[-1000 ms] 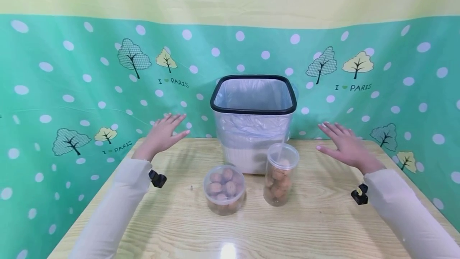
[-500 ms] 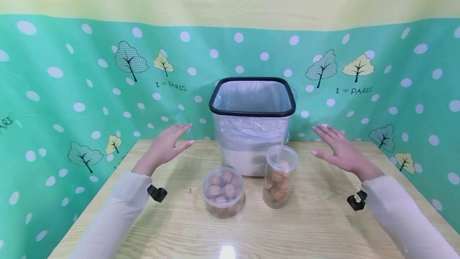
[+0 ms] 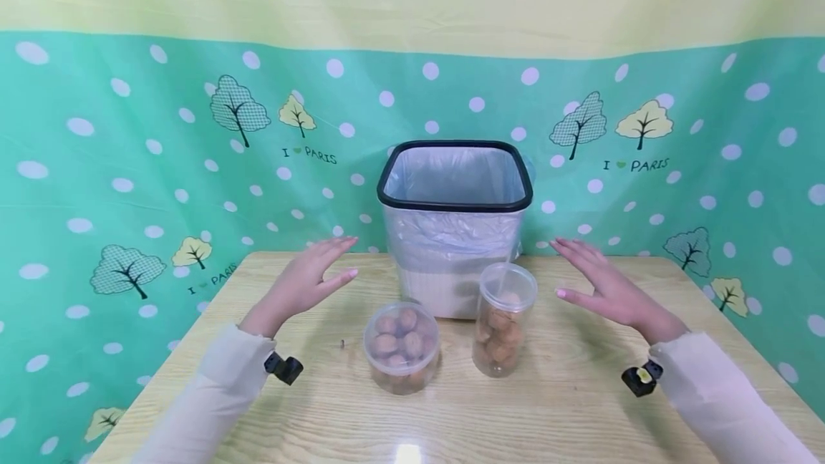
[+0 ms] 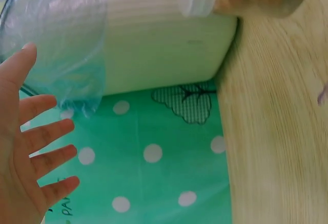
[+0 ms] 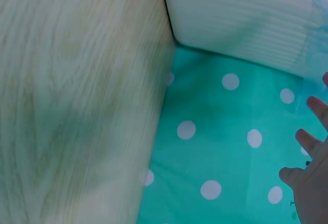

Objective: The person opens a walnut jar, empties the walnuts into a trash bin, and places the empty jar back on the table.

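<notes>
My left hand [image 3: 306, 281] hangs over the left of the table with straight fingers and holds nothing. On the other side my right hand [image 3: 609, 288] is held the same way, thumb apart from the fingers. Between them, at the back, stands a white trash bin [image 3: 445, 271] with a black rim and a clear bag lining. In front of it sit a low round lidded tub of walnuts [image 3: 402, 346] and, to its right, a tall clear lidded jar [image 3: 505, 321] with brownish round pieces in it. In the left wrist view, the spread fingers [image 4: 54, 161] are beside the bagged bin.
The wooden table [image 3: 490, 421] ends at the back against a green and yellow printed curtain [image 3: 432, 92]. A tiny dark speck [image 3: 343, 344] lies left of the tub. Small black devices [image 3: 283, 367] are strapped at both wrists.
Both hands have come slightly lower and inward, toward the bin. The bin, tub and jar stay in place; the view has tilted a little.
</notes>
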`<state>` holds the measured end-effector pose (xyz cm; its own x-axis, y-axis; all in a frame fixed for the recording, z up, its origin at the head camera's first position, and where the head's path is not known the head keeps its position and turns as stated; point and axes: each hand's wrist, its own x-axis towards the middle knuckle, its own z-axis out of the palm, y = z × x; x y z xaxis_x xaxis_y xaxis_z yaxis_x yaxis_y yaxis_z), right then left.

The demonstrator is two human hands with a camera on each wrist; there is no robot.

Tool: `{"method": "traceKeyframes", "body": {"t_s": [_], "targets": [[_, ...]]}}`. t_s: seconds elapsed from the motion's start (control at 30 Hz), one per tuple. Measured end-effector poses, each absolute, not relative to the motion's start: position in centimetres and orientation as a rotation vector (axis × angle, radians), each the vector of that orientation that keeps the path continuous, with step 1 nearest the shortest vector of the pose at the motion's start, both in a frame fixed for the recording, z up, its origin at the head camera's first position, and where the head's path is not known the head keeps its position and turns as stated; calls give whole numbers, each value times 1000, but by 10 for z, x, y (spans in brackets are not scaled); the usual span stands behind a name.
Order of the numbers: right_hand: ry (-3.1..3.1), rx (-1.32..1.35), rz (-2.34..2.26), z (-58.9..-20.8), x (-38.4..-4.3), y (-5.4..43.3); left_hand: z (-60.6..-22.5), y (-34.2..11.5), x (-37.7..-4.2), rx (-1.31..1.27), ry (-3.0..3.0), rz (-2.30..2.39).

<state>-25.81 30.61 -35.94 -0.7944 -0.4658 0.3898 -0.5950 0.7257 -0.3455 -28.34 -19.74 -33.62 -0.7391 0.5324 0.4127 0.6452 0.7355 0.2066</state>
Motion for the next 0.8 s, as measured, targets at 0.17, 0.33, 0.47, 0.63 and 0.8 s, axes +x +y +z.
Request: {"method": "traceKeyframes", "body": {"t_s": [0.17,0.33,0.47,0.63,0.8], "targets": [[-2633,877,722,-361,-247,302,-335,-188,-269,-941,-2582,-568],[-2616,888,802,-362,-234,299,-334,-175,-254,-988,-2564,-639],[-2584,899,847,-360,-225,295,-333,-164,-241,-1014,-2532,-714],[-2546,908,895,-361,-221,289,-334,-148,-232,-1026,-2525,-787],[-2524,908,1014,-364,-218,285,-334,-132,-225,-1065,-2516,-824]]}}
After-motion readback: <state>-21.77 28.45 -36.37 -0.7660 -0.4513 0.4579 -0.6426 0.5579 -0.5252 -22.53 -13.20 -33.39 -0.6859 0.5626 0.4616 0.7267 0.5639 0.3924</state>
